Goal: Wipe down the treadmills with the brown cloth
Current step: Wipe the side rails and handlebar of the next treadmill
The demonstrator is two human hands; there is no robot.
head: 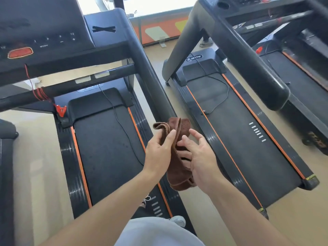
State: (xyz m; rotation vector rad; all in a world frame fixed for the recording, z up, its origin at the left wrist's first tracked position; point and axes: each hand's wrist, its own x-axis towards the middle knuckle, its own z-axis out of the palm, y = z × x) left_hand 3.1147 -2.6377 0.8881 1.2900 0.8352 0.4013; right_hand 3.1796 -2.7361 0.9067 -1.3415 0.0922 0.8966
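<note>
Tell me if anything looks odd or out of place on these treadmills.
A thin black cable lies loose across the belt of the right treadmill, and another cable trails down the belt of the left treadmill. A red safety clip dangles by its cord. No spills or damage show.

tan floor [37, 157], black treadmills [110, 148] standing on it

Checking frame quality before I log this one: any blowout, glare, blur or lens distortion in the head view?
Head view: window strip at top blown out white; wide-angle bend bows the handrail; soft sheen on the side rail; brown cloth and both hands, left hand, right hand, reasonably sharp.
</note>
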